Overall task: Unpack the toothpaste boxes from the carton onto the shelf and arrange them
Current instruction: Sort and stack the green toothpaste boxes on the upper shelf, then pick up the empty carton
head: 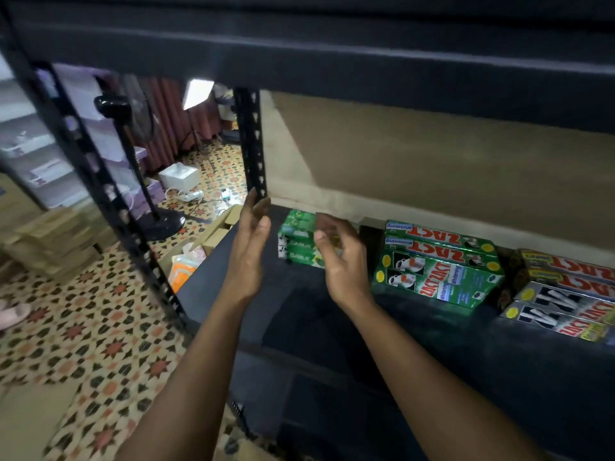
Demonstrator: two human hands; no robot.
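Observation:
A small stack of green toothpaste boxes [297,239] lies at the back left of the dark shelf board [432,344]. My left hand [250,247] hovers just left of that stack, fingers straight and apart, holding nothing. My right hand [337,252] is in front of the stack's right end, fingers curled loosely and partly hiding it; no box is gripped. Right of my hands sits a stack of green Zact boxes [439,264]. At the far right lie silver and red Zact boxes [565,291]. No carton with toothpaste shows clearly.
A black upright shelf post [254,144] stands behind my left hand; another post [100,181] slants at the left. The upper shelf beam [332,44] spans overhead. On the patterned floor stand a fan [139,154], open cardboard boxes [213,234] and stacked flat cartons [56,241].

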